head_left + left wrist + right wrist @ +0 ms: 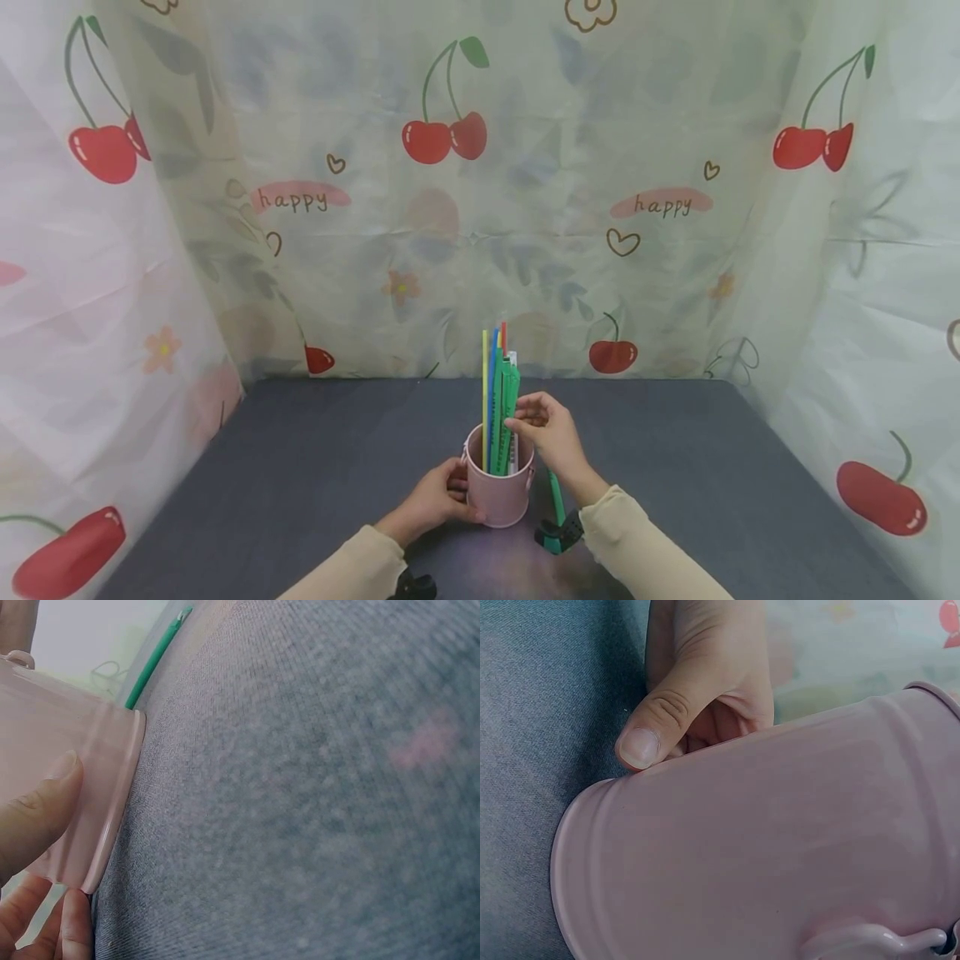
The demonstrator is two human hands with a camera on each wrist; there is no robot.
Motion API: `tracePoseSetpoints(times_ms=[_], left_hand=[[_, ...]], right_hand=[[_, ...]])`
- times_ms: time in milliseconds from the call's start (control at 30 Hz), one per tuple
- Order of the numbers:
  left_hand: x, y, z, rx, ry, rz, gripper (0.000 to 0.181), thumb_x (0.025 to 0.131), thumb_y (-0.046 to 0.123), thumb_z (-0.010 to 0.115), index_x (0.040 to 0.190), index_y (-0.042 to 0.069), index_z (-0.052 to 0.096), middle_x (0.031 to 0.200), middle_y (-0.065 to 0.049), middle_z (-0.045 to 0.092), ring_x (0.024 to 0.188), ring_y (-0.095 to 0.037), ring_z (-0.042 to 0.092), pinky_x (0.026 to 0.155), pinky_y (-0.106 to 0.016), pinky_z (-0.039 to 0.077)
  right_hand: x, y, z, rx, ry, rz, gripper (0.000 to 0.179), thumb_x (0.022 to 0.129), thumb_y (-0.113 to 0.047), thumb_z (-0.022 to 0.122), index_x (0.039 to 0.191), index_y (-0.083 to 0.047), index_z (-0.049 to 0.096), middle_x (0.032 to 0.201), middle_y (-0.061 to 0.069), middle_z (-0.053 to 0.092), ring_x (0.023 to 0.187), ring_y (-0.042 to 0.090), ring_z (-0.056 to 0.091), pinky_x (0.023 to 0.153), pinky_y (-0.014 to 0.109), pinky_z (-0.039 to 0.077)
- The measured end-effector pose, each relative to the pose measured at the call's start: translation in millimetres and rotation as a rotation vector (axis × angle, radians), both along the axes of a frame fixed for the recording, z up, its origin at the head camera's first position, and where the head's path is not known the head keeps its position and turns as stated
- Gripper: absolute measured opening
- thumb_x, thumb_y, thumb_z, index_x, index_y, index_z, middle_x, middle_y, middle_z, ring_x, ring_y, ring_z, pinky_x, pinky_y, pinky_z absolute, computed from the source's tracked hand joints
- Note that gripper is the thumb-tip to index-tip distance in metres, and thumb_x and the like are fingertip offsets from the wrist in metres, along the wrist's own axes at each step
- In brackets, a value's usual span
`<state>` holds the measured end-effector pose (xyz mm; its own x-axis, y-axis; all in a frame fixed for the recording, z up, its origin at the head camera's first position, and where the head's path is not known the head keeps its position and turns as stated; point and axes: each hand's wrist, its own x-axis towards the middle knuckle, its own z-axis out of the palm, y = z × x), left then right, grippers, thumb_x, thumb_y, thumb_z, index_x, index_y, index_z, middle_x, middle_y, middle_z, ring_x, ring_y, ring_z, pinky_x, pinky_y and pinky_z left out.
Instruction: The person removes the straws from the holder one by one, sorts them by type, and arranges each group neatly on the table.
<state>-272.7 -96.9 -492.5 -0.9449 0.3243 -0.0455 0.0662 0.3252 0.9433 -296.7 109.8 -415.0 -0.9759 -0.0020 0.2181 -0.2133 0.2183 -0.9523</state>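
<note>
A pink metal bucket [498,500] stands upright on the dark table, holding several long thin sticks. My left hand [437,497] grips its lower left side, thumb in front and fingers round the back; the left wrist view shows the thumb [46,806] flat on the wall. Above the rim, my right hand [553,435] pinches a green stick [512,392] between thumb and fingers, its lower end inside the bucket. Beside it stand other green sticks with dark print, a yellow stick [485,375], a blue one and a red one.
Another green stick [557,497] lies on the table [337,450] just right of the bucket, partly behind a black wrist strap [561,532]. Printed cherry curtains [472,250] enclose the table at the back and both sides.
</note>
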Motion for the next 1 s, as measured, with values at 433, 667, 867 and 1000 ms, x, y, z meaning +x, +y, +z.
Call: tracePoseSetpoints(times_ms=[433, 667, 867, 1000], left_hand=[[-1.5, -0.9, -3.2, 0.014, 0.009, 0.0, 0.069, 0.064, 0.004, 0.088, 0.123, -0.001, 0.053, 0.11, -0.012, 0.064, 0.099, -0.022, 0.062, 0.088, -0.04, 0.054], [-0.2, -0.5, -2.7, 0.004, 0.013, 0.002, 0.069, 0.064, 0.004, 0.088, 0.122, -0.001, 0.053, 0.11, -0.012, 0.064, 0.1, -0.023, 0.062, 0.088, -0.041, 0.054], [0.3, 0.0, -1.5, 0.004, 0.004, 0.008, 0.069, 0.063, 0.003, 0.088, 0.123, 0.0, 0.053, 0.11, -0.012, 0.064, 0.099, -0.023, 0.062, 0.087, -0.041, 0.054], [0.4, -0.4, -1.1, 0.005, 0.002, 0.008, 0.069, 0.063, 0.002, 0.088, 0.122, 0.0, 0.053, 0.109, -0.012, 0.064, 0.099, -0.023, 0.062, 0.087, -0.04, 0.054]], right_hand=[[2.7, 2.0, 5.5, -0.005, -0.021, 0.017, 0.029, 0.082, -0.002, 0.074, 0.108, 0.002, 0.062, 0.097, 0.016, 0.066, 0.082, 0.017, 0.059, 0.073, 0.026, 0.049], [3.6, 4.6, 7.1, -0.043, -0.027, 0.037, 0.029, 0.082, -0.004, 0.075, 0.108, -0.001, 0.062, 0.095, 0.011, 0.066, 0.081, 0.014, 0.06, 0.072, 0.023, 0.049], [1.2, 7.5, 8.1, -0.074, 0.001, 0.048, 0.029, 0.084, -0.005, 0.074, 0.109, 0.0, 0.061, 0.094, 0.008, 0.063, 0.084, 0.014, 0.06, 0.075, 0.023, 0.052], [0.9, 9.7, 10.4, -0.09, -0.007, 0.054, 0.03, 0.084, -0.007, 0.073, 0.111, -0.001, 0.06, 0.096, 0.007, 0.062, 0.086, 0.013, 0.061, 0.076, 0.025, 0.053]])
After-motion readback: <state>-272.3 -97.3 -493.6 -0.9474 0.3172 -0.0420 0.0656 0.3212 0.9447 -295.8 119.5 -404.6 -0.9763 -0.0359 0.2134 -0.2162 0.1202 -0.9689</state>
